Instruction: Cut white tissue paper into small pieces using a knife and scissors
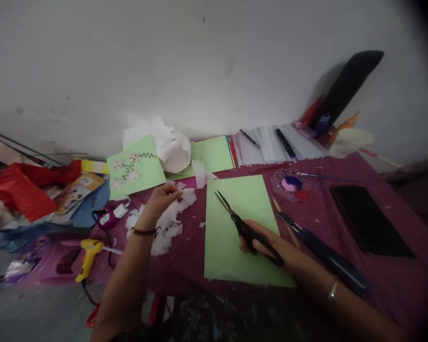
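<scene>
My right hand (260, 240) grips a pair of scissors (248, 232) with black handles, their blades pointing up and left. Beneath them lies a light green sheet of paper (221, 256), flat and plain where it shows. To the left, my left hand (165, 198) is over a pile of torn white paper scraps (166, 237), its fingertips drawn together in a pinch. Whether a scrap is between those fingers is too small to make out. Behind that hand rests a green card (148, 178) with painted flowers and leaves, partly on crumpled white paper (178, 151).
A yellow glue gun (90, 256) lies at left beside a purple stool. Right of the sheet are a dark blue cutter-like tool (328, 254), a wooden stick (287, 223), a paint palette (291, 184) and a black phone-like slab (369, 218). A grey wall stands behind.
</scene>
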Motion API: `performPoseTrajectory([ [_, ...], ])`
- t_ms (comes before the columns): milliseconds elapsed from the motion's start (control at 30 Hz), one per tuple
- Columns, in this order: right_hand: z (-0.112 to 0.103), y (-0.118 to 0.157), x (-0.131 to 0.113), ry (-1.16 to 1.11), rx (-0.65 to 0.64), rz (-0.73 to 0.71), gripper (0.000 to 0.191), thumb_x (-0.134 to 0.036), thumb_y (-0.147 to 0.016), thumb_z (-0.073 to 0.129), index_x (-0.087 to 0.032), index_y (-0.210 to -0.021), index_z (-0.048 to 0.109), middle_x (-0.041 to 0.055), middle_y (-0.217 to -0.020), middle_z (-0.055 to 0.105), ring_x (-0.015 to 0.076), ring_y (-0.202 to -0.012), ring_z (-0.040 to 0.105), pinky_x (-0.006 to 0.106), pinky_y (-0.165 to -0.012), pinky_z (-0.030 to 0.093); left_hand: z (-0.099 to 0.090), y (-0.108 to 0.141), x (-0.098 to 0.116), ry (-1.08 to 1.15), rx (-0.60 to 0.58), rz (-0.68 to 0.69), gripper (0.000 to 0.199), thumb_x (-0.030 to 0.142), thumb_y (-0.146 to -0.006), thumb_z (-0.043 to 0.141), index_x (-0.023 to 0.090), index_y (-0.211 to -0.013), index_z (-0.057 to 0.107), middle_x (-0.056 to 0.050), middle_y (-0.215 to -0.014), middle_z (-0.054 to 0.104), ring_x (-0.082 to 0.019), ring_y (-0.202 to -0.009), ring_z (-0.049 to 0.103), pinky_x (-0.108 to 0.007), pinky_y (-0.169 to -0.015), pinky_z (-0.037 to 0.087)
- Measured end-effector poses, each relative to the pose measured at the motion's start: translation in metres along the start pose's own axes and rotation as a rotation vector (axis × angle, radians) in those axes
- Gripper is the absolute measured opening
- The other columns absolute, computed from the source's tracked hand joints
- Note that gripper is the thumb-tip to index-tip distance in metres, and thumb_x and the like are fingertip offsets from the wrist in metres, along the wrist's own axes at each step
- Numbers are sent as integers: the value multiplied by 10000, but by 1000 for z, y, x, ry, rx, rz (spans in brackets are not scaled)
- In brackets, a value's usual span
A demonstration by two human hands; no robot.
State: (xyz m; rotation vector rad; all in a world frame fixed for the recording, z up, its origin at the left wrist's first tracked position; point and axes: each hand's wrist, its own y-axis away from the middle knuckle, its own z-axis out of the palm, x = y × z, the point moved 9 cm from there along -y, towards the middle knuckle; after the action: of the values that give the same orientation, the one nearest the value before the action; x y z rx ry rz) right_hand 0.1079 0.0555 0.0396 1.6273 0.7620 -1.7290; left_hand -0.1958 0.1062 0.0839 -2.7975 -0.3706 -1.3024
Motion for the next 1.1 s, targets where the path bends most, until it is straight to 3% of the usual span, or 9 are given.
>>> performPoseTrajectory([
  [133, 2, 5, -3, 37, -11, -7, 506, -410, -929, 496, -177, -1378, 503, 110, -917, 694, 245, -840, 669, 365, -733, 536, -30, 20, 19, 437, 45, -13, 238, 344, -673, 690, 195, -652, 506, 0, -673, 574, -127, -603, 497, -277, -597, 395],
  [233, 11, 9, -7, 57, -62, 25, 502, -436, -944, 483, -187, -1380, 489, 111, -950, 689, 247, -878, 656, 370, -773, 523, -31, 54, 12, 719, 55, -78, 242, 270, -655, 717, 193, -627, 490, -4, -665, 580, -147, -648, 548, -284, -622, 426],
  [333, 29, 16, -9, 56, -181, 130, 562, -543, -928, 497, -176, -1353, 504, 98, -977, 649, 236, -905, 617, 352, -800, 491, -12, 98, -4, 924, 51, -136, 243, 222, -607, 753, 183, -616, 513, -1, -685, 585, -151, -671, 572, -276, -631, 442],
  [467, 52, 23, -9, -25, -279, 341, 676, -618, -902, 513, -167, -1403, 455, 77, -1009, 586, 200, -889, 551, 314, -783, 445, 31, 152, -26, 1171, -3, -180, 264, 230, -611, 776, 164, -587, 521, -11, -699, 587, -156, -690, 588, -261, -626, 455],
  [567, 67, 23, -8, -91, -332, 446, 750, -663, -849, 568, -170, -1403, 462, 67, -996, 568, 200, -896, 523, 317, -782, 422, 62, 179, -44, 1309, -10, -239, 293, 241, -628, 793, 154, -595, 515, -23, -770, 615, -145, -692, 589, -232, -591, 449],
  [733, 78, 13, -1, -99, -365, 519, 724, -665, -817, 612, -176, -1340, 513, 67, -987, 563, 200, -901, 515, 329, -798, 413, 87, 192, -61, 1479, 17, -372, 263, 175, -634, 793, 184, -813, 601, -36, -948, 681, -146, -795, 629, -217, -670, 505],
  [867, 86, 6, 6, -101, -449, 518, 740, -676, -802, 631, -166, -1324, 509, 68, -980, 572, 192, -884, 522, 328, -788, 419, 87, 188, -60, 1556, -35, -391, 519, 325, -653, 789, 216, -1135, 633, -61, -967, 681, -198, -835, 651, -304, -713, 568],
  [967, 86, 1, 14, -120, -440, 528, 733, -657, -820, 630, -162, -1342, 491, 67, -985, 571, 186, -891, 529, 336, -807, 418, 86, 185, -64, 1546, -29, -366, 483, 513, -692, 740, 179, -1036, 682, -83, -956, 673, -224, -816, 652, -354, -692, 584],
  [1100, 87, -1, 25, -132, -519, 566, 849, -665, -784, 669, -158, -1418, 420, 64, -982, 573, 183, -881, 546, 336, -794, 431, 89, 184, -71, 1394, 20, -355, 341, 394, -691, 788, 200, -934, 648, -25, -852, 663, -149, -698, 623, -251, -626, 526],
])
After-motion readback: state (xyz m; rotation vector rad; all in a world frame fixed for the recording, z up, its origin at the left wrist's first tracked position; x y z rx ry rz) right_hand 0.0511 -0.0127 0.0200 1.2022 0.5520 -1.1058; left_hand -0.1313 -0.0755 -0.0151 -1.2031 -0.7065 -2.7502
